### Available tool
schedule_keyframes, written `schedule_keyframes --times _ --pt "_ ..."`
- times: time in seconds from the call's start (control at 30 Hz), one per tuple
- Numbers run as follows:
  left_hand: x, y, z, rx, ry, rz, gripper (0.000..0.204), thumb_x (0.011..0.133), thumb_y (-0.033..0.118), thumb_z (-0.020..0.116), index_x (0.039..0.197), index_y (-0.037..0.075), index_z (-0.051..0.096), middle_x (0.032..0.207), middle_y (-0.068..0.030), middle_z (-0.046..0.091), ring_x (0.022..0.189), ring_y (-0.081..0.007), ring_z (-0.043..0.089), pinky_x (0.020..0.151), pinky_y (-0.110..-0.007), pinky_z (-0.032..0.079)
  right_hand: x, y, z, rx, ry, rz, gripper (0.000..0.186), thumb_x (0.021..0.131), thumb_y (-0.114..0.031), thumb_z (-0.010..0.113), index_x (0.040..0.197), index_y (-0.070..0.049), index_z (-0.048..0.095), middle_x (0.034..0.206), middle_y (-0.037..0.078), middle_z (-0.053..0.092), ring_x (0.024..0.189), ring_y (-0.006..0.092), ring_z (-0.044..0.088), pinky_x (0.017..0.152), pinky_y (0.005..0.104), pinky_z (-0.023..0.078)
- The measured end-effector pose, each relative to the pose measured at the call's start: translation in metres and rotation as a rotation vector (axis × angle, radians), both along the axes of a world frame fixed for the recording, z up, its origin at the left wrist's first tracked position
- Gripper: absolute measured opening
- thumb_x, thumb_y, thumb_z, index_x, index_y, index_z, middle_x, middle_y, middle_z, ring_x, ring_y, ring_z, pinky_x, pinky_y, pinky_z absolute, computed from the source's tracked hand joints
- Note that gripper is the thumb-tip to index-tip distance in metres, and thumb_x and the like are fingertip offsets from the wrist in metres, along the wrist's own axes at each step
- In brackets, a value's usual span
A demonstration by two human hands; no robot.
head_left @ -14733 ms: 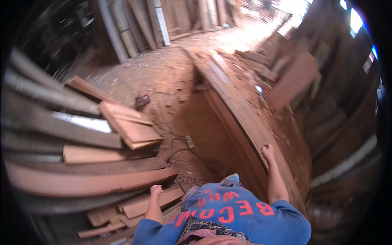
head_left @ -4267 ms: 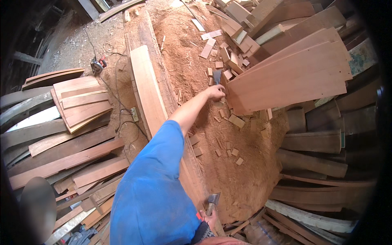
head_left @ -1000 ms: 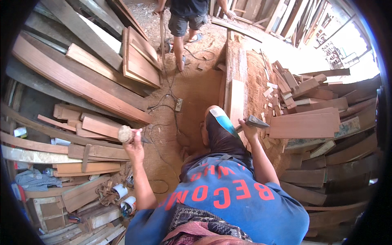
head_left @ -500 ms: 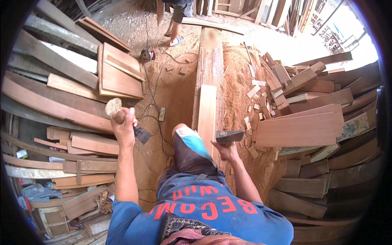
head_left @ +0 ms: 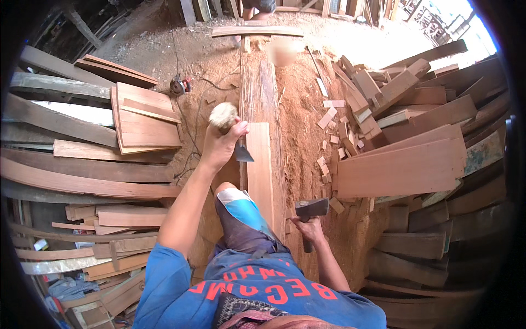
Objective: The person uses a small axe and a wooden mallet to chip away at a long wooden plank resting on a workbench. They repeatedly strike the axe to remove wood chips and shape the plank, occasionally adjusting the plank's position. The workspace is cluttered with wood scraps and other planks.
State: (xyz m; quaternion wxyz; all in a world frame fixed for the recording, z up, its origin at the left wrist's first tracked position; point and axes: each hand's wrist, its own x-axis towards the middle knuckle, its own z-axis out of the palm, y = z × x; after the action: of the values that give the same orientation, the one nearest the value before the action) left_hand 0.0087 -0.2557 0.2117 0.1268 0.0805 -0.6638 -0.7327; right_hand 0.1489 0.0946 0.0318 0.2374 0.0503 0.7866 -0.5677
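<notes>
My left hand (head_left: 219,143) is closed round the handle of a wide chisel (head_left: 244,153). The handle's pale, frayed top sticks up above the fist, and the dark blade points down over the left edge of a light wooden board (head_left: 259,159). Whether the blade touches the board, I cannot tell. That board lies lengthwise on a long, rough timber beam (head_left: 256,93), by my knee. To the right of the board, my right hand (head_left: 310,228) grips a hammer (head_left: 312,208) with a heavy dark metal head, its handle end showing below the fist.
Wood offcuts (head_left: 350,104) and planks (head_left: 402,170) pile up on the right; stacked boards (head_left: 145,118) line the left. A power tool (head_left: 179,85) with a cord lies on the sawdust-covered ground. Across the beam's far end lies a wooden strip (head_left: 257,31), with another person (head_left: 259,7) beyond.
My left hand has brought the chisel rightward, from beside the beam to over the board. My right hand with the hammer has lowered toward me. The view has shifted, and the other person has moved.
</notes>
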Motion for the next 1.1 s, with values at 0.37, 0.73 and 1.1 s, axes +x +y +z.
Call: schedule_keyframes --times 0.37,0.73,1.1 --pt "-0.121 0.046 -0.061 -0.357 -0.336 -0.228 0.044 0.089 0.028 0.085 0.12 0.001 0.067 0.104 -0.0088 0.074 0.101 -0.0201 0.069 0.095 -0.035 0.055 -0.007 -0.003 0.004 0.156 -0.185 0.108 0.035 0.086 -0.03 0.08 0.096 0.004 0.074 0.09 0.013 0.076 0.088 0.0241 0.073 0.083 0.039 0.056" --pt "-0.207 0.047 -0.156 -0.631 -0.188 -0.588 0.043 0.087 0.035 0.086 0.115 0.005 0.071 0.11 -0.0101 0.078 0.103 -0.0221 0.072 0.097 -0.04 0.056 -0.038 0.021 -0.016 0.165 -0.315 -0.097 0.027 0.085 -0.023 0.081 0.09 0.003 0.077 0.075 0.005 0.07 0.069 0.0145 0.064 0.063 0.0343 0.051" --pt "-0.224 0.034 -0.186 -0.558 -0.249 -0.539 0.047 0.086 0.034 0.088 0.119 0.005 0.07 0.109 -0.0109 0.077 0.104 -0.0219 0.071 0.098 -0.038 0.056 -0.06 0.031 -0.038 0.154 -0.142 -0.063 0.026 0.085 -0.023 0.081 0.09 0.001 0.071 0.078 0.004 0.068 0.063 0.0145 0.061 0.06 0.0354 0.051"
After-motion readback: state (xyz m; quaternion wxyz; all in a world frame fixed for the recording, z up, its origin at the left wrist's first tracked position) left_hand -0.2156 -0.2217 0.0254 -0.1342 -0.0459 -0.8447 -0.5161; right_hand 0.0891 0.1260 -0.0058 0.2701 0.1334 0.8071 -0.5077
